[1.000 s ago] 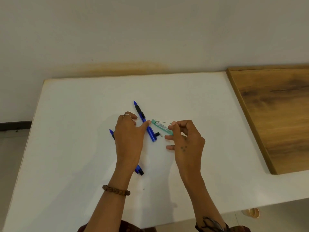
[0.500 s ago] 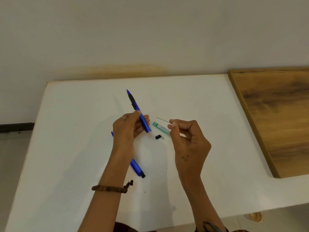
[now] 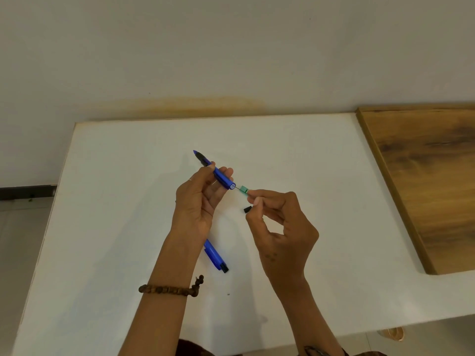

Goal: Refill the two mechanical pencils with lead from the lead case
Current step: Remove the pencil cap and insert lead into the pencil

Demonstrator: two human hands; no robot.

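Two hands are working mid-frame: we are gripping a pencil (image 3: 218, 173) left (image 3: 198, 201), pinching lead (image 3: 238, 188) right (image 3: 280, 227).

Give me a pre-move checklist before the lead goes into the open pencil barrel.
1. Left hand has a firm grip on the blue mechanical pencil: ok.
2. Its open barrel end faces the right hand: ok.
3. Right hand pinches a lead aimed at the opening: ok; whether the tip is inside, cannot tell.
4. Green lead case is clear of the barrel: cannot tell, mostly hidden behind the fingers.
5. Black cap lies on the white table, within reach: ok.
6. Second blue pencil refilled: cannot tell.
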